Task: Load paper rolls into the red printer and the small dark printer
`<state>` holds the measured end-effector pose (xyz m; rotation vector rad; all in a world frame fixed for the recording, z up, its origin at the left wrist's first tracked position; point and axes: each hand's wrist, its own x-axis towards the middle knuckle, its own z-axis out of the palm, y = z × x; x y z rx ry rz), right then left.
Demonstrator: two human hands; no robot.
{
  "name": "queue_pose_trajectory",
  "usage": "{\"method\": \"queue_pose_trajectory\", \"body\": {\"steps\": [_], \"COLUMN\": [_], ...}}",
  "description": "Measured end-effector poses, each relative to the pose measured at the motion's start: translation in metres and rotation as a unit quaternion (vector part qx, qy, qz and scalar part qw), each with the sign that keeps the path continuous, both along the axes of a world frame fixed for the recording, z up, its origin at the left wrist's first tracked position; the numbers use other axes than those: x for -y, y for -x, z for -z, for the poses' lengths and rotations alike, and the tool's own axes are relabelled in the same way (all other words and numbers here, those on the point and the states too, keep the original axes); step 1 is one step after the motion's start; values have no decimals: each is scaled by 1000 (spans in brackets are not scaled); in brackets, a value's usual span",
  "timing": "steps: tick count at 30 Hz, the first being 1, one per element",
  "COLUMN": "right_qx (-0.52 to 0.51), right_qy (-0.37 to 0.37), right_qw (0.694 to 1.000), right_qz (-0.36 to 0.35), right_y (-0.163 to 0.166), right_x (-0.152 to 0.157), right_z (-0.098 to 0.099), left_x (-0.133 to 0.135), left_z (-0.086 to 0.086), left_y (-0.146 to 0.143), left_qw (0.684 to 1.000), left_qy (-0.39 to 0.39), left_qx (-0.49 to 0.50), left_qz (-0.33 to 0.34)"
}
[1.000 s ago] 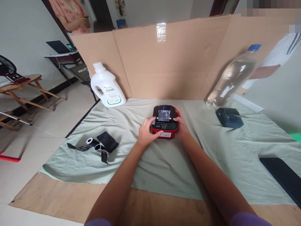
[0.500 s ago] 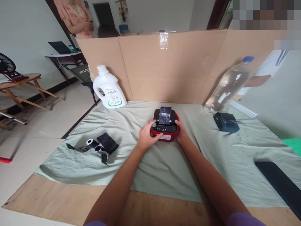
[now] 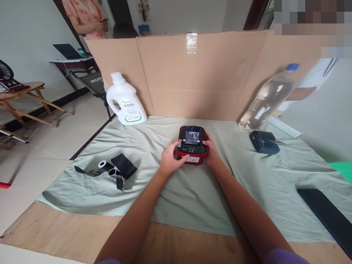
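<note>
A small red and black label printer (image 3: 189,149) sits on the green cloth, with a strip of dark label paper (image 3: 192,135) lying out of its top slot. My left hand (image 3: 171,158) grips the printer's left side, its thumb along the front edge by the white sticker. On the opposite side, my right hand (image 3: 211,150) is closed around the right edge, thumb on top. To the left lie black label rolls (image 3: 106,166) with loose ends curling, beside a flat black packet (image 3: 123,166).
A white detergent bottle (image 3: 127,102) and a tilted clear bottle (image 3: 268,97) stand before a cardboard screen (image 3: 192,80). On the right are a dark tape dispenser-like object (image 3: 264,142) and a black phone-like slab (image 3: 326,216). Two people are beyond the screen.
The view has shifted slightly. Both hands keep their hold on the printer, and the label strip now lies a little flatter over its top.
</note>
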<state>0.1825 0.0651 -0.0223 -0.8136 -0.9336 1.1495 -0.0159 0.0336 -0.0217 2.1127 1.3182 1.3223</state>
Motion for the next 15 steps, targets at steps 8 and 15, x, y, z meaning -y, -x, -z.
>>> {"method": "queue_pose_trajectory", "body": {"steps": [8, 15], "right_qx": [125, 335], "right_qy": [-45, -126], "right_qw": [991, 934], "right_qz": [19, -13], "right_y": [-6, 11], "right_x": [38, 40], "right_z": [16, 10], "left_x": [-3, -6], "left_z": [-13, -32], "left_y": [-8, 20], "left_qw": [957, 907], "left_qy": [210, 316], "left_qx": [187, 265], "left_qz": [72, 88]}}
